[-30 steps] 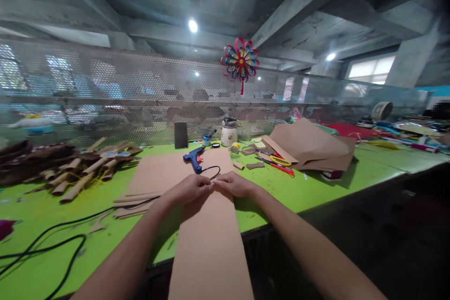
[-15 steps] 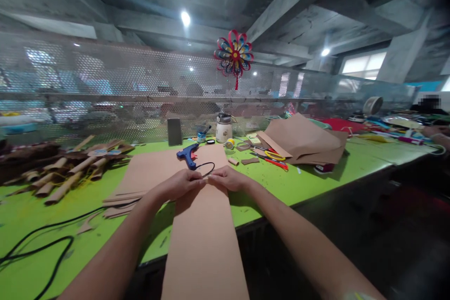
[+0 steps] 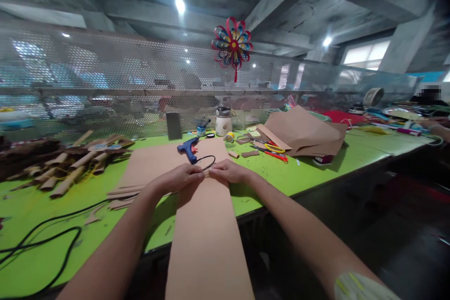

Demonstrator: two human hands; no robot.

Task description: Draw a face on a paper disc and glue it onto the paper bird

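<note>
A long strip of brown paper [image 3: 207, 234] runs from the table toward me and hangs past the front edge. At its far end my left hand [image 3: 184, 176] and my right hand [image 3: 228, 171] pinch the folded or rolled edge, thumbs close together. Both hands are closed on the paper. Just beyond them a blue glue gun [image 3: 189, 150] lies on its side on a stack of brown paper sheets [image 3: 147, 164]. Its black cord loops close to my fingertips. The fingers' undersides are hidden.
Brown paper rolls [image 3: 68, 183] lie at left, near a black cord [image 3: 52, 218]. Scissors [image 3: 276, 154], a white jar [image 3: 223, 124] and a large folded brown sheet [image 3: 302, 131] are at right on the green table [image 3: 260, 187]. A perforated metal screen [image 3: 140, 75] stands behind.
My view has tilted slightly downward. Both hands still pinch the paper strip's far edge, with the fold now showing a little more between the thumbs.
</note>
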